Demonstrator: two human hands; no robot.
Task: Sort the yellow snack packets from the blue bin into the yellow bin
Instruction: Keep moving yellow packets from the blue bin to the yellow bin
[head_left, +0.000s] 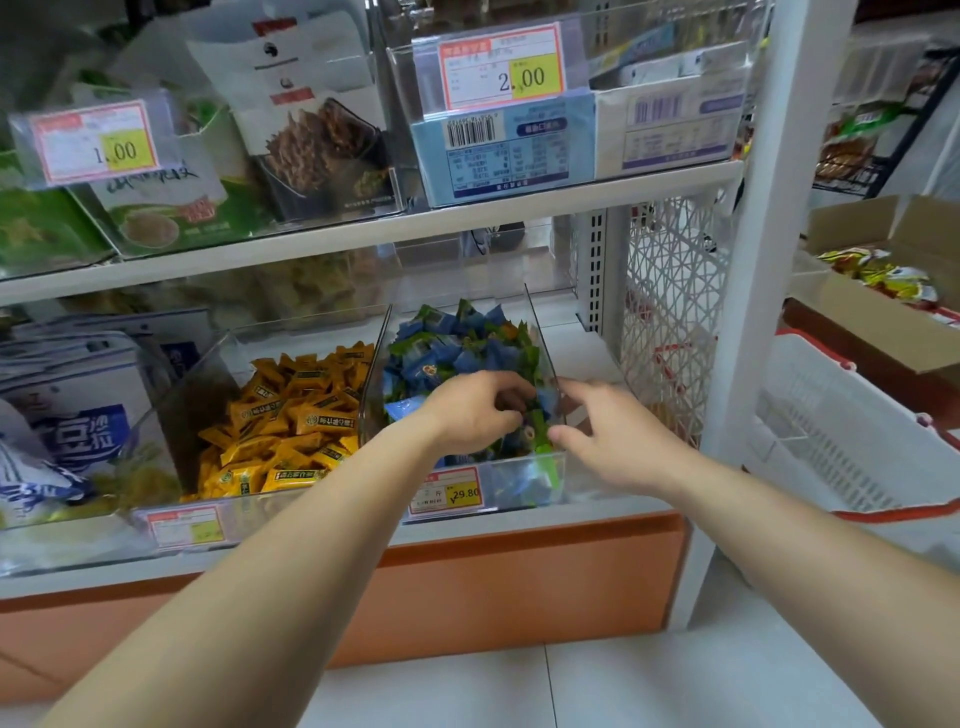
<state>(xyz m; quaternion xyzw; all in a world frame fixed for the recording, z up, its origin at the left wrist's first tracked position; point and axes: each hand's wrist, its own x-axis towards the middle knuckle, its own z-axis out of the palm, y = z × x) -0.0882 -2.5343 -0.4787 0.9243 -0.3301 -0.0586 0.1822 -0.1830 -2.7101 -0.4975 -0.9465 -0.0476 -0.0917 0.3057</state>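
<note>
Forearms reach from the near edge up to a low shelf (589, 353), both hands at the blue bin (538, 335), whose tag (451, 492) faces near. The left hand (475, 410) is down among the blue packets (447, 358) at the near end, its fingers curled into the heap; whether they have caught anything is hidden by the hand itself. The right hand (618, 441) is at the bin's near right corner, thumb and fingers apart and holding nothing I can see, touching or just beside the clear wall; it looks placed to steady the bin. Just left, touching the blue bin's wall, stands the yellow bin (182, 384), already heaped with yellow packets (291, 415). Farther in, near the blue bin's right wall, an orange-yellow wrapper (511, 331) shows between green and blue ones, probably a stray; others may lie buried. The step looks like searching and picking, so it pays to rake the top layer aside gently with the left fingers instead of grabbing a fistful, and to pinch one yellow packet by its crimped end so no blue ones ride along. Keeping the right hand against the wall should stop the light bin sliding. The carry is short: lift over the shared wall and drop well inside the yellow heap.
</note>
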